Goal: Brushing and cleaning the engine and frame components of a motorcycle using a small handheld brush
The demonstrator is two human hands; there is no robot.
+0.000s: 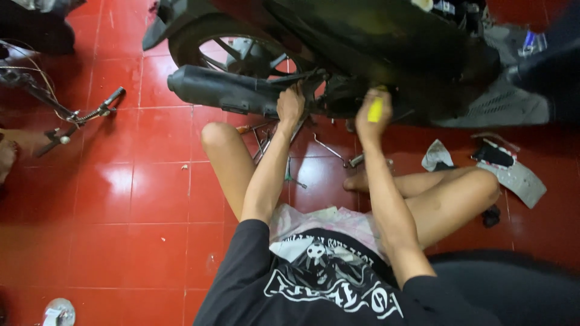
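Screwdriver handle (376, 110), yellow, sits clenched in the right hand (373, 115), its long axis near upright, its far end pointing away into the motorcycle's engine area (344, 96). Left hand (290, 104) grips the frame beside the black exhaust muffler (220, 89). Judging by this, fastener work is underway; steady, aligned turning comes next.

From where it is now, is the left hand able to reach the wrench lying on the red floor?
Probably yes. The left hand grips near the exhaust pipe; the wrench lies just below, with open floor between.
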